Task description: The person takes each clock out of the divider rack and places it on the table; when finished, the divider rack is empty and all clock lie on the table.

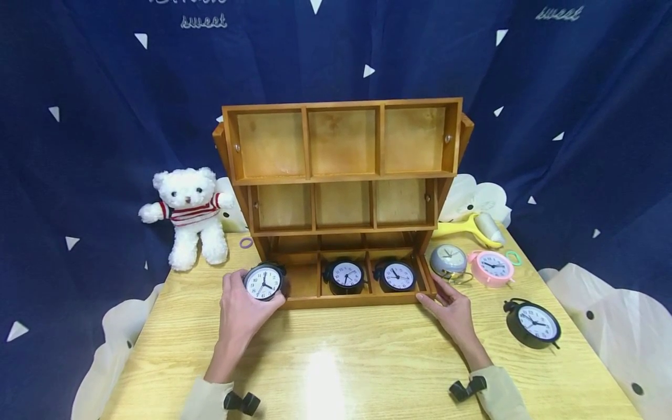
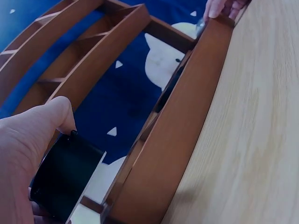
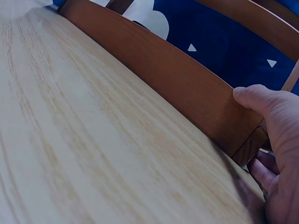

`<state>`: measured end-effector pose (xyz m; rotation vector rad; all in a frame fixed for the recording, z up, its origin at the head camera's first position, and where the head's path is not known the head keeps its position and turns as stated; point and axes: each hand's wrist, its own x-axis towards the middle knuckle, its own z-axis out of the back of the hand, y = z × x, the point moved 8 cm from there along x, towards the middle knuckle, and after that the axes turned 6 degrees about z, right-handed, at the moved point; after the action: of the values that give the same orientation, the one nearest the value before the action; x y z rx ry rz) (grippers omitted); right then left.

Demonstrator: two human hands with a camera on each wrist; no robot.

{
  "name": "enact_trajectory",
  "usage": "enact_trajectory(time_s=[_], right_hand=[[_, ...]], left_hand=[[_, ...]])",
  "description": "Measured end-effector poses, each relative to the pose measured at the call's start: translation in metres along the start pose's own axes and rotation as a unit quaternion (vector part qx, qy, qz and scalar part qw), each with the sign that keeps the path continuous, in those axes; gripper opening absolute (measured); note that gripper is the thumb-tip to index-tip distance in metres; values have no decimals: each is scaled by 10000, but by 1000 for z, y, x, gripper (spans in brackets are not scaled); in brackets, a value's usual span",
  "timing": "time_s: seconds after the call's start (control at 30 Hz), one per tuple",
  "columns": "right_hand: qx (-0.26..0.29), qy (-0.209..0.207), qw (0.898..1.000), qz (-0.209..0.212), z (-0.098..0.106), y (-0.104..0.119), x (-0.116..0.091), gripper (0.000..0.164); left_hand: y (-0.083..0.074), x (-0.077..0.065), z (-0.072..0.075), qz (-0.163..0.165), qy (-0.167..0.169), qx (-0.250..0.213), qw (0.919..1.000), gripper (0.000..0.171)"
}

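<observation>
In the head view a three-tier wooden organizer (image 1: 343,179) stands at the back of the table. My left hand (image 1: 240,309) grips a black alarm clock (image 1: 264,282) by its sides, dial up, at the front left of the bottom tier. The left wrist view shows the thumb (image 2: 58,114) on the clock's black case (image 2: 70,175). At the other end, my right hand (image 1: 454,309) holds the front right corner of the bottom tier, its thumb (image 3: 250,97) on the top edge. A black clock (image 1: 346,274) sits in the middle bottom compartment, another (image 1: 398,276) in the right one.
Right of the organizer stand a grey clock (image 1: 448,260), a pink clock (image 1: 492,268) and a black clock (image 1: 532,324). Behind them lie a yellow-handled roller (image 1: 467,226) and a green ring (image 1: 513,258). A white teddy bear (image 1: 191,216) and a purple ring (image 1: 245,242) are at left.
</observation>
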<state>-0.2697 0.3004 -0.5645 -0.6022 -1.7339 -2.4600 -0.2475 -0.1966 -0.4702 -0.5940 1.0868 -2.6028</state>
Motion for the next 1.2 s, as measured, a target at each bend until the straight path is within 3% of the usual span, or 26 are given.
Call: enact_trajectory(time_s=[0.33,0.53,0.67,0.9,1.2], right_hand=[[41,10,10000,-4,1,0,0,64],[52,26,10000,-47,0,-1,0,63],[59,32,10000,-48,0,-2,0,64],[122,51,9999,-38,0,0,1,64],[38,50,10000,-60,-1,0,0,64]], left_hand=[[31,0,37,255,-466,-8,9986,80],[54,11,47,495,-633,-31,9968,82],[70,20,42,670,-582,-4,9961,85],[97,34,22,976,-308,145,9946,89],[110,50,3,1054,-207,242,9939,87]])
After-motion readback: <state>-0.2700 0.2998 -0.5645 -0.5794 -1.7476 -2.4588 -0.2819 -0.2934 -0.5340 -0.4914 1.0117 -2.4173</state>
